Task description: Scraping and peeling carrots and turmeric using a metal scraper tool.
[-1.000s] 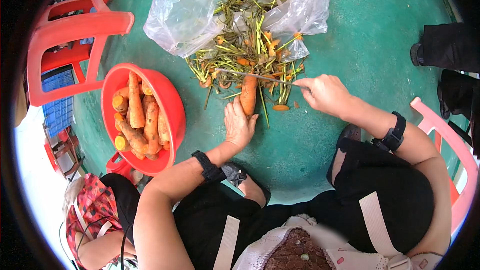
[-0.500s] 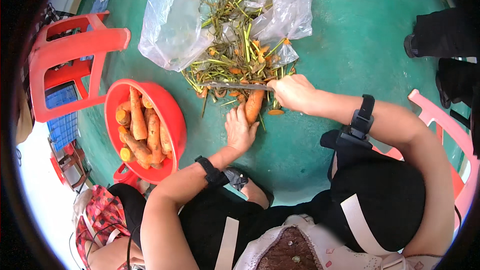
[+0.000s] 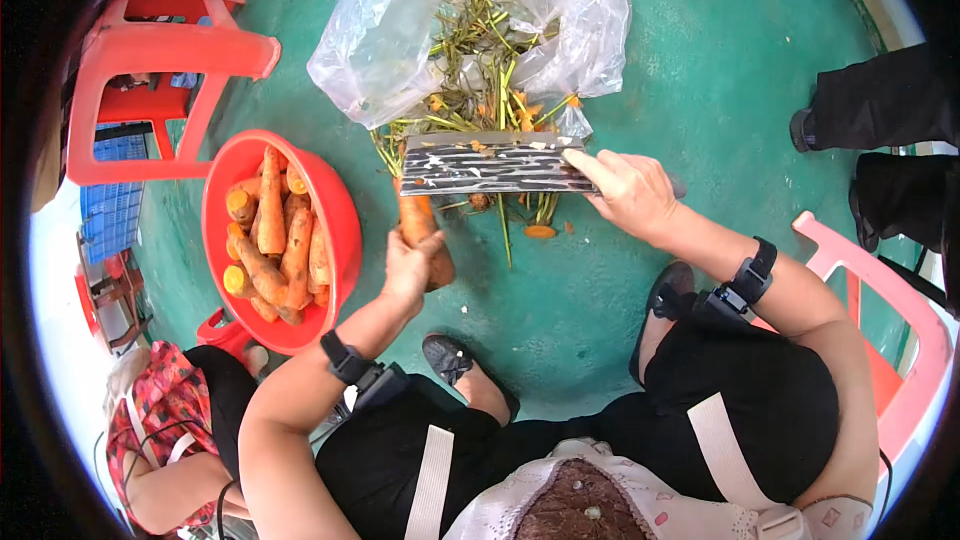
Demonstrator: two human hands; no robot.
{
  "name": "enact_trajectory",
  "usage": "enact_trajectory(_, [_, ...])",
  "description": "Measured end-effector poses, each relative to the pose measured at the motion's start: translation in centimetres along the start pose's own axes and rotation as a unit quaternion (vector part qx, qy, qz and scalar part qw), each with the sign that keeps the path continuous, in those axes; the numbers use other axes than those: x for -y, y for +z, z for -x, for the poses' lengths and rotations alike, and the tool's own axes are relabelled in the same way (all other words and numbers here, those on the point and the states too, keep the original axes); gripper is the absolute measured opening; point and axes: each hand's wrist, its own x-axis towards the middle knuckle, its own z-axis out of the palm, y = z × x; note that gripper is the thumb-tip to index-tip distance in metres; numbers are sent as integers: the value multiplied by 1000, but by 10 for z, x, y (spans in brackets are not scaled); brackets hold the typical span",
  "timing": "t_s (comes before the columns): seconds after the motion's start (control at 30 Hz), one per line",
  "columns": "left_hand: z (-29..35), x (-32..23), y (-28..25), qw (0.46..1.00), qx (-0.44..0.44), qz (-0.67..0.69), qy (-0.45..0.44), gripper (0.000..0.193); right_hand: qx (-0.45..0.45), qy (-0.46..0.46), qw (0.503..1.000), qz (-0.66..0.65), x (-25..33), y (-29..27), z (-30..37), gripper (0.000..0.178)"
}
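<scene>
My left hand (image 3: 408, 265) is closed round the lower part of a large carrot (image 3: 418, 215), just right of a red basin (image 3: 350, 270). In my right hand (image 3: 632, 192) is a broad kitchen knife (image 3: 490, 164), its wide blade turned flat to view with pale scraps stuck on it. The blade spans across the carrot's upper end and hides its tip; whether they touch I cannot tell. Several carrots (image 3: 270, 205) are piled in the basin. Beyond the knife, green stalks and carrot trimmings (image 3: 480, 70) spill from a clear plastic bag (image 3: 385, 60).
A red plastic chair (image 3: 150, 45) stands at the far left with a blue crate (image 3: 112, 190) beside it. A person in a red patterned top (image 3: 180, 395) sits at the lower left. Another person's dark-clad legs (image 3: 880, 100) are at the right. A cut carrot piece (image 3: 540, 232) lies on the green floor.
The carrot has been lifted from beside the trimmings and moved left toward the basin in my left hand. The knife has turned from edge-on to showing its flat side.
</scene>
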Motion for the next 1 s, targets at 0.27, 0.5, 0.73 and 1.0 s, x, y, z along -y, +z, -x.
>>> enact_trajectory(0.27, [4, -9, -37, 916, -41, -258, 305, 58, 10, -89, 986, 142, -22, -5, 6, 10])
enact_trajectory(0.5, [33, -77, 36, 740, 148, -460, 468, 68, 40, -133, 977, 162, 0, -3, 1, 9])
enact_trajectory(0.73, [28, -87, 74, 700, 148, -483, 505, 68, 31, -144, 974, 174, 1, -5, 4, 10])
enact_trajectory(1.0, [-12, -73, 45, 671, 68, -573, 466, 66, 30, -142, 974, 175, -15, -15, 12, 10])
